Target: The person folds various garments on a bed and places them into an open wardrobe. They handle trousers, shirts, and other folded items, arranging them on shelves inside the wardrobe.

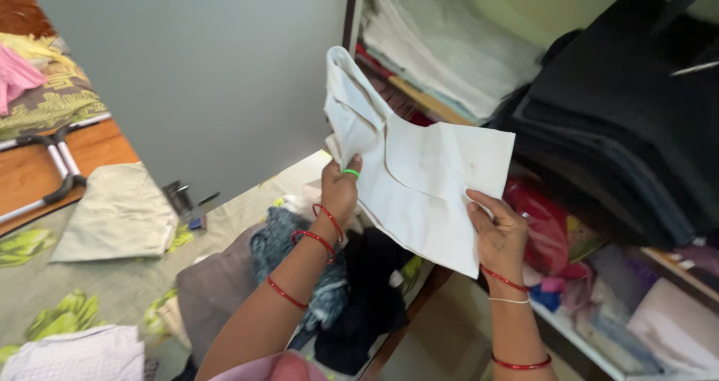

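Shelves and bed clutter.
Black folded fabric (629,126) above a red bag (543,227); white cloth stack (442,44) top shelf; dark clothes pile (352,291) on bed.

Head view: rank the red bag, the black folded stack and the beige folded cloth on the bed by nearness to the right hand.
From the right hand:
1. Red bag, just beside it on the shelf.
2. Black folded stack, above on the upper shelf.
3. Beige folded cloth, far left on the bed.

Soft, even daylight, brightest on the grey wall (202,74); sharp centre, edges stretched, dark shelf corner.
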